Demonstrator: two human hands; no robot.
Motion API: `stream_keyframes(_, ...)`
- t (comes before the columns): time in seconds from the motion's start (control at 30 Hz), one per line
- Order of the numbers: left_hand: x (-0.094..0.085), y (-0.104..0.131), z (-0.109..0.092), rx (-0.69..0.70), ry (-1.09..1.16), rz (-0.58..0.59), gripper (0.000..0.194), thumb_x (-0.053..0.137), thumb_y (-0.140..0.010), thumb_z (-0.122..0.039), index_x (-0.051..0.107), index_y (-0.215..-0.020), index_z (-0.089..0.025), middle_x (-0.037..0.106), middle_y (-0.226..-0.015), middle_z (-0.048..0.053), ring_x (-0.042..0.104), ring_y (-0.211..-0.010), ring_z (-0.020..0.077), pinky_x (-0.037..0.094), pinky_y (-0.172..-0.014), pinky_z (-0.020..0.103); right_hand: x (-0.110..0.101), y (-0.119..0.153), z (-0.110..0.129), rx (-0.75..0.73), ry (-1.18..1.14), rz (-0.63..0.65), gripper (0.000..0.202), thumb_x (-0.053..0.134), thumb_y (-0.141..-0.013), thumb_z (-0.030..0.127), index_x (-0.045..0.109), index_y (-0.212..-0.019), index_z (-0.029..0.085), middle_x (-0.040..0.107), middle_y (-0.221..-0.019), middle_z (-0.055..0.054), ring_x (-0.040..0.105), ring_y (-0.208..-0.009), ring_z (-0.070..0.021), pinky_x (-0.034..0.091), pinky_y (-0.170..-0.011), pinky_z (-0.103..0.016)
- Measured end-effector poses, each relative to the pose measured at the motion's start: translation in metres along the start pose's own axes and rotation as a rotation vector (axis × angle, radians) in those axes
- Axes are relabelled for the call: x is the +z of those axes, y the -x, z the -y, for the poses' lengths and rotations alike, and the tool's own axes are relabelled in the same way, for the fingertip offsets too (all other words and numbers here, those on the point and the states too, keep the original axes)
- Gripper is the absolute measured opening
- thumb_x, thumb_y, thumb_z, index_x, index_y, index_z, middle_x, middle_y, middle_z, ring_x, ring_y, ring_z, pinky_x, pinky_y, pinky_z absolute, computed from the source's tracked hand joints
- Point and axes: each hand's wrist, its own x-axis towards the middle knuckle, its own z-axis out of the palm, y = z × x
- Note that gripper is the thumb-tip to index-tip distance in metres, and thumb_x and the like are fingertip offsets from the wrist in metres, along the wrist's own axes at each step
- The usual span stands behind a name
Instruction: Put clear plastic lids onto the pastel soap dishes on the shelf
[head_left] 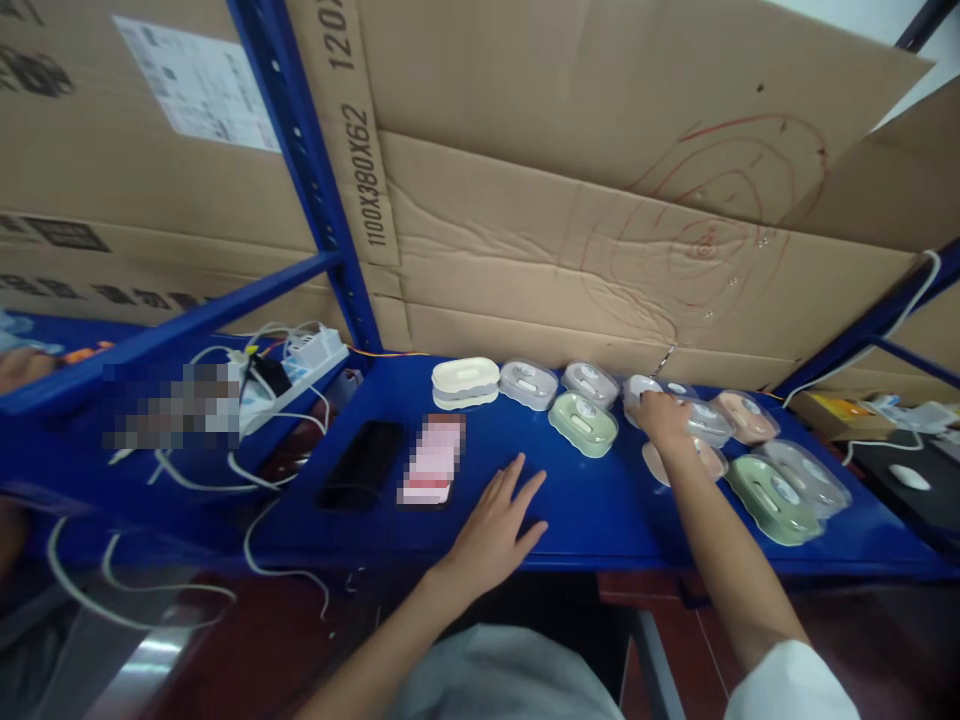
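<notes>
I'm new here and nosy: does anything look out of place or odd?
Yes: the cardboard behind the table is creased and marked with red rings, like a hand-drawn target. Also, white cables on the left hang in untidy loops. No damage shows on the boxes.

My left hand (491,535), fingers spread, is just right of the lit phone (431,462); my right hand (666,420) is well right of that phone, fingertips at a clear-lidded box (636,386); a black device (362,465) lies just left of the phone; a cream box (465,376) sits behind it; a green box (585,424) lies to its right.
</notes>
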Motion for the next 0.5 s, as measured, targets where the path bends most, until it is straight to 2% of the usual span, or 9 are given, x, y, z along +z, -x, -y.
stream_keyframes(0.07, -0.001, 0.005, -0.002, -0.006, 0.019, -0.002, 0.061, 0.06, -0.106, -0.036, 0.041, -0.164, -0.031, 0.025, -0.179, 0.014, 0.031, -0.163, 0.0381, 0.041, -0.126, 0.06, -0.001, -0.009, -0.003, 0.02, -0.002, 0.015, 0.026, 0.067, -0.095, 0.028, 0.078, -0.105, 0.007, 0.078, -0.106, -0.026, 0.074, -0.109, -0.038, 0.047, -0.099, -0.052)
stream_keyframes(0.17, -0.006, 0.007, -0.002, -0.002, 0.043, -0.044, 0.054, 0.059, -0.107, -0.035, 0.047, -0.16, -0.03, 0.03, -0.177, 0.011, 0.038, -0.16, 0.0353, 0.042, -0.127, 0.057, -0.009, -0.002, -0.007, 0.022, -0.024, -0.06, 0.031, 0.053, -0.102, 0.024, 0.077, -0.116, 0.008, 0.078, -0.109, -0.026, 0.075, -0.107, -0.0349, 0.05, -0.095, -0.046)
stream_keyframes(0.23, -0.011, 0.011, -0.002, 0.019, 0.056, -0.092, 0.053, 0.058, -0.107, -0.033, 0.046, -0.16, -0.031, 0.034, -0.176, 0.01, 0.042, -0.158, 0.032, 0.043, -0.127, 0.054, -0.017, 0.015, -0.012, 0.0, -0.045, -0.146, 0.039, 0.046, -0.106, 0.026, 0.072, -0.129, 0.009, 0.076, -0.117, -0.026, 0.073, -0.112, -0.0357, 0.051, -0.096, -0.045)
stream_keyframes(0.3, -0.016, 0.016, -0.001, 0.038, 0.062, -0.154, 0.059, 0.057, -0.108, -0.031, 0.039, -0.163, -0.033, 0.032, -0.177, 0.01, 0.042, -0.158, 0.0301, 0.045, -0.126, 0.052, -0.02, 0.044, -0.014, -0.06, -0.067, -0.219, 0.042, 0.044, -0.109, 0.032, 0.068, -0.136, 0.011, 0.075, -0.126, -0.023, 0.07, -0.12, -0.0341, 0.05, -0.101, -0.044)
stream_keyframes(0.37, -0.02, 0.022, 0.001, 0.058, 0.059, -0.242, 0.067, 0.059, -0.107, -0.03, 0.031, -0.167, -0.033, 0.025, -0.179, 0.012, 0.038, -0.161, 0.0307, 0.044, -0.126, 0.052, -0.015, 0.085, -0.01, -0.221, -0.133, -0.297, 0.04, 0.047, -0.11, 0.037, 0.069, -0.134, 0.016, 0.075, -0.131, -0.018, 0.069, -0.122, -0.0304, 0.048, -0.106, -0.043)
stream_keyframes(0.4, -0.022, 0.025, 0.002, 0.074, 0.049, -0.29, 0.069, 0.061, -0.106, -0.03, 0.028, -0.168, -0.033, 0.02, -0.18, 0.013, 0.034, -0.162, 0.032, 0.043, -0.127, 0.053, -0.009, 0.109, -0.005, -0.36, -0.202, -0.353, 0.036, 0.049, -0.109, 0.036, 0.071, -0.132, 0.018, 0.076, -0.13, -0.015, 0.07, -0.121, -0.0292, 0.048, -0.107, -0.043)
stream_keyframes(0.47, -0.023, 0.028, 0.006, 0.119, 0.007, -0.364, 0.071, 0.065, -0.105, -0.032, 0.031, -0.167, -0.031, 0.014, -0.181, 0.015, 0.028, -0.165, 0.0355, 0.04, -0.128, 0.056, 0.005, 0.156, 0.009, -0.626, -0.318, -0.423, 0.033, 0.05, -0.109, 0.031, 0.07, -0.135, 0.026, 0.077, -0.131, -0.009, 0.071, -0.12, -0.0276, 0.049, -0.107, -0.046)
stream_keyframes(0.5, -0.023, 0.029, 0.008, 0.142, -0.024, -0.376, 0.07, 0.066, -0.104, -0.032, 0.034, -0.166, -0.031, 0.013, -0.181, 0.016, 0.026, -0.165, 0.0371, 0.04, -0.128, 0.057, 0.011, 0.177, 0.016, -0.745, -0.342, -0.398, 0.036, 0.049, -0.109, 0.026, 0.068, -0.14, 0.031, 0.076, -0.134, -0.006, 0.071, -0.122, -0.0266, 0.049, -0.107, -0.047)
